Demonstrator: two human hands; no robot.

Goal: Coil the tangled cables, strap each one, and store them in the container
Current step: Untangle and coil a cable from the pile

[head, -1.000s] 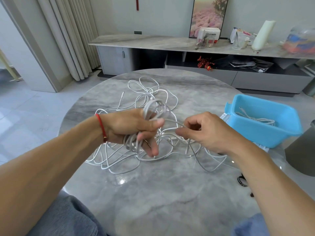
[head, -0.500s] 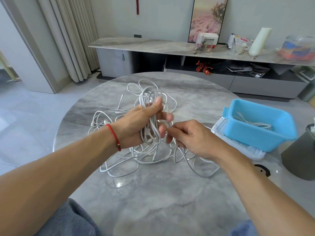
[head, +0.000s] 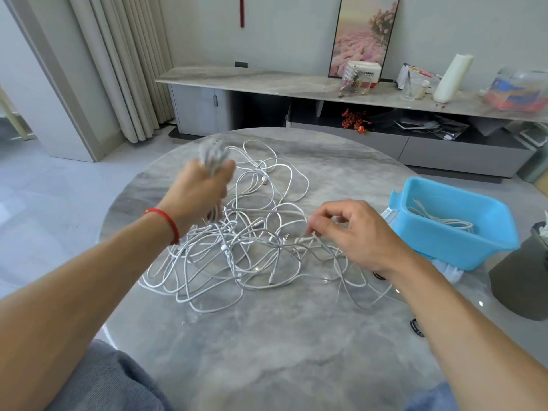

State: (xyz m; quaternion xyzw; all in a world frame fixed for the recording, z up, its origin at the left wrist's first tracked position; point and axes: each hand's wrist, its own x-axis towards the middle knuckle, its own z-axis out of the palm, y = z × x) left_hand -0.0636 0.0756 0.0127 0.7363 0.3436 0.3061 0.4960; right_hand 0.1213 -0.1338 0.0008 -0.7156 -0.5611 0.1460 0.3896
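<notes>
A tangle of white cables [head: 255,250] lies spread over the middle of the round marble table [head: 267,351]. My left hand [head: 198,191] is raised above the tangle's far left side and grips a blurred bundle of coiled white cable [head: 212,152]. My right hand [head: 350,232] hovers low at the tangle's right side and pinches a thin cable strand between thumb and fingers. The blue container [head: 453,221] stands at the table's right edge with a coiled white cable [head: 444,218] inside it.
A white lid or tray [head: 450,271] lies under the blue container. Small black straps [head: 416,327] lie on the table near my right forearm. A dark grey bin [head: 525,277] stands beside the table at the right. A long sideboard runs along the back wall.
My left hand has swung up and to the left with the cable bundle. My right hand has moved right, away from the left hand, still pinching a strand.
</notes>
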